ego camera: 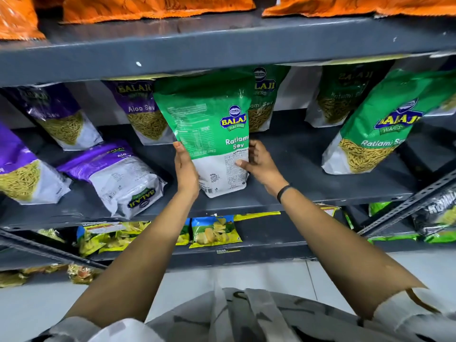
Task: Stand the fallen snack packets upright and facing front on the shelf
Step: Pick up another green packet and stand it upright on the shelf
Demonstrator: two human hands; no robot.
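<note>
A green Ratlami Sev packet (209,124) stands upright at the front middle of the grey shelf (296,188), its printed back side toward me. My left hand (183,166) grips its lower left edge and my right hand (259,164) grips its lower right edge. A purple Aloo Sev packet (118,178) lies fallen on its face to the left, logo upside down. Another green Ratlami Sev packet (377,129) leans tilted on the right.
Purple packets (61,117) stand at the back left, green ones (345,95) at the back right. Orange packets (153,6) fill the shelf above. Small yellow chip packets (214,233) lie on the shelf below. A diagonal metal brace (407,201) crosses the lower right.
</note>
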